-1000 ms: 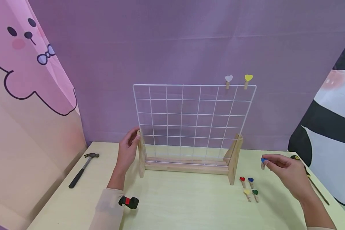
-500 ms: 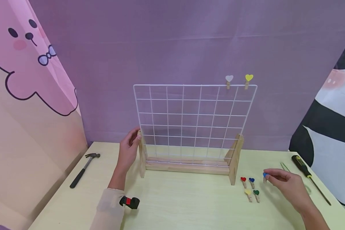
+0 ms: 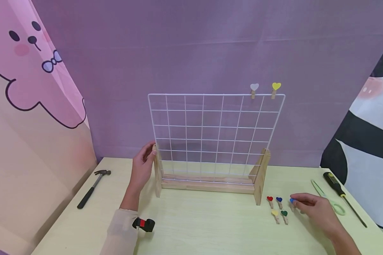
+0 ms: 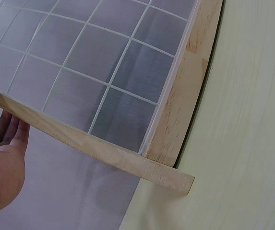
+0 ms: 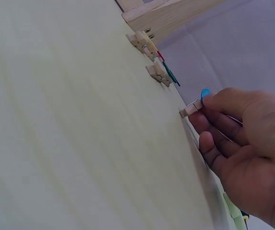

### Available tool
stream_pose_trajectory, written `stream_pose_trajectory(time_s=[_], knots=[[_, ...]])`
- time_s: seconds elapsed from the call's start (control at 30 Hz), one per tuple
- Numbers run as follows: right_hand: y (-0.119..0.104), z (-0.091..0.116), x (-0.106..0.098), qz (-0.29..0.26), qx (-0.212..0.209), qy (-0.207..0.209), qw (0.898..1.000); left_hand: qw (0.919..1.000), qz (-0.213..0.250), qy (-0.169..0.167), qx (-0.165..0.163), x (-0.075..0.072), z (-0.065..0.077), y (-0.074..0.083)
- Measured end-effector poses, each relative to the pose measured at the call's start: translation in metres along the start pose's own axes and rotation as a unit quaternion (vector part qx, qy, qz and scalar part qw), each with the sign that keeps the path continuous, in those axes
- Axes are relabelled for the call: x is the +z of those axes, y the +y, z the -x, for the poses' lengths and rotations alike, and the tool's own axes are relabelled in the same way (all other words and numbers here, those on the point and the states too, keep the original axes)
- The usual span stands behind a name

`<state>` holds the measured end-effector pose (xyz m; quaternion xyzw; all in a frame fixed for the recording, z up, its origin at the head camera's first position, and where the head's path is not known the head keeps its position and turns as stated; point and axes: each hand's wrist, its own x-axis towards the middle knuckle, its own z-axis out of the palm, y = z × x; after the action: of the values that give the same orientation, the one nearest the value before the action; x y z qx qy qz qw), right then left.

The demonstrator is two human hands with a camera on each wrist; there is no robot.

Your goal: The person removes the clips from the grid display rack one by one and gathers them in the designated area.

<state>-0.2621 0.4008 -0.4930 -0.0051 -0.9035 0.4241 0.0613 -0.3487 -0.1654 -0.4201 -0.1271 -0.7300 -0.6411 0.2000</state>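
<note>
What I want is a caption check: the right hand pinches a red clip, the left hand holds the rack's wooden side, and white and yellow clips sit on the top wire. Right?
Only the pinched clip's colour is wrong: the right hand pinches a light-blue clip, as the right wrist view shows. The rest stands.

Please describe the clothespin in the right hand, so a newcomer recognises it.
Start from the white wire grid in its wooden stand. To its right, the right hand pinches the wooden clothespin. Its light blue heart differs from the red heart, dark blue heart, pale yellow heart and green heart on the four clothespins lying left of it.
</note>
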Motion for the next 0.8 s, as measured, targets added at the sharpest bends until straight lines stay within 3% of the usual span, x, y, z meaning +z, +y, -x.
stream_pose_trajectory(time_s=[0.37, 0.8], knots=[[0.007, 0.001, 0.008, 0.033, -0.054, 0.039, 0.997, 1.0000, 0.005, -0.001, 0.002, 0.000, -0.001, -0.002], [0.005, 0.002, 0.012, 0.078, -0.051, 0.043, 0.995, 0.9999, 0.009, -0.001, -0.007, 0.001, 0.001, 0.002]])
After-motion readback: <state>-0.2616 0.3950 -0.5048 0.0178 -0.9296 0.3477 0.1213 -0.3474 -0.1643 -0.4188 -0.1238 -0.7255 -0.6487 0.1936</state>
